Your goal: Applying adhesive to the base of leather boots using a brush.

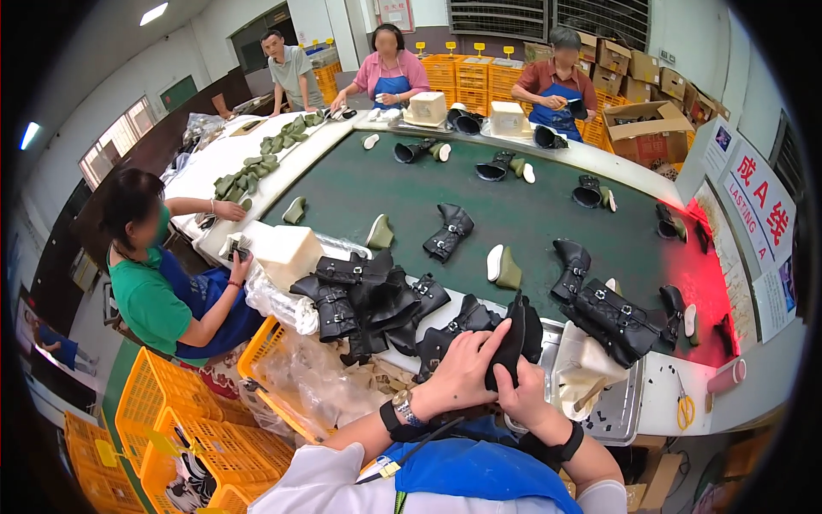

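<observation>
Your left hand (467, 364) and right hand (527, 398) grip the black, leather-like boot (509, 349) between their fingers, long axis pointing away.

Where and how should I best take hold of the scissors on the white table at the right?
Probably grip the scissors by their yellow handles, with the right hand, once free, coming from the near side: they appear to lie flat on the table, handle loops toward you, blades pointing away.

Yellow-handled scissors (685, 414) lie near a pink cylinder (727, 377), with cardboard boxes (645, 69) piled near orange crates (473, 80).
</observation>
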`<state>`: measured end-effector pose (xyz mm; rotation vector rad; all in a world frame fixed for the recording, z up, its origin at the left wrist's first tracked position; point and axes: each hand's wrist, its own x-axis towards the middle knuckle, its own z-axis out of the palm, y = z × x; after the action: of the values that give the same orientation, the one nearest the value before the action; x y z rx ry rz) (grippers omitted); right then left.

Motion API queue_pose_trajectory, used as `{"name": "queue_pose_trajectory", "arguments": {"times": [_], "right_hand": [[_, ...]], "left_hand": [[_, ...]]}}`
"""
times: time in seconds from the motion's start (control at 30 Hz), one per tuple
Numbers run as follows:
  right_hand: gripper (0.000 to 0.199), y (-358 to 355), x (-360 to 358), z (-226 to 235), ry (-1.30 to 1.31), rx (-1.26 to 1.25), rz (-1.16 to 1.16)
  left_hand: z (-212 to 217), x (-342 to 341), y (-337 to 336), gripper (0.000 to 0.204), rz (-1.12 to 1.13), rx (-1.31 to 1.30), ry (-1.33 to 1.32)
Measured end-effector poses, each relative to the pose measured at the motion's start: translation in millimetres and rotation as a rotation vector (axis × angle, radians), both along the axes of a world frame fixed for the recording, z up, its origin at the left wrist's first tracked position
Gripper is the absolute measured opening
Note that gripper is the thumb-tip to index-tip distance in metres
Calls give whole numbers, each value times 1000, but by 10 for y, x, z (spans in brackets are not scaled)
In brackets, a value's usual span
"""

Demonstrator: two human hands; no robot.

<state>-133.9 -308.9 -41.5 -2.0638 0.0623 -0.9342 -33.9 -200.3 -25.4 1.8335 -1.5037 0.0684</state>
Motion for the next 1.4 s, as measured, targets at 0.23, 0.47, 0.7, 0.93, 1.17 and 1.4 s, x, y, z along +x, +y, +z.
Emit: {"name": "queue_pose_trajectory", "arguments": {"times": [0.23, 0.47, 0.7, 0.93, 1.17, 1.4], "right_hand": [[14, 22, -21, 63, -7, 177, -104], [14, -18, -116, 56, -4, -101, -116], [11, 12, -152, 18, 4, -3, -100], [16, -47, -232, 151, 72, 109, 77], [17, -122, -283, 304, 182, -97, 105], [23, -75, -438, 211, 74, -346, 59]], "left_hand": [[-44, -7, -97, 92, -29, -73, 20], [-148, 49, -105, 88, -123, -78, -61], [-146, 52, -105, 95, -133, -105, 1], [-12, 95, -41, 86, -156, -93, -14], [0, 190, 89, 84, -78, -41, -135], [38, 225, 33, 86, -57, -34, -74]]}}
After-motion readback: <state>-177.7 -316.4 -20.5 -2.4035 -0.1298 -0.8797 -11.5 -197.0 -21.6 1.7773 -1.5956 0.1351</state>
